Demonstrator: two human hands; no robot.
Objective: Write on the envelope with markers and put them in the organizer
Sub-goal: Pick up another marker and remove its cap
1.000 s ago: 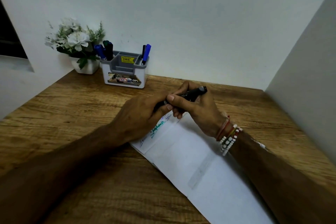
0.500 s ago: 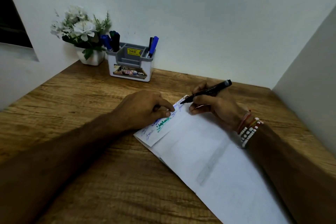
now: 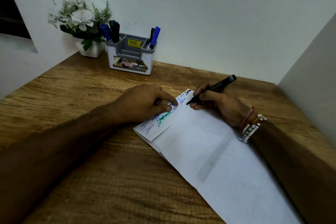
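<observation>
Envelope (image 3: 209, 143) runs off-frame; left hand (image 3: 145, 103) hides some scribbles.

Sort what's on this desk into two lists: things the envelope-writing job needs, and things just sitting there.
Needed:
black marker in right hand
envelope, pinned by left hand
organizer
markers in organizer

Just sitting there:
flower pot
bracelets on right wrist

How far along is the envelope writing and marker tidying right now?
Done: blue and green scribbles already cover the envelope's flap, and several markers stand in the organizer. In hand: the right hand holds a black marker, tip at the paper, while the left hand pins the flap. Left: putting this marker in the organizer.
</observation>
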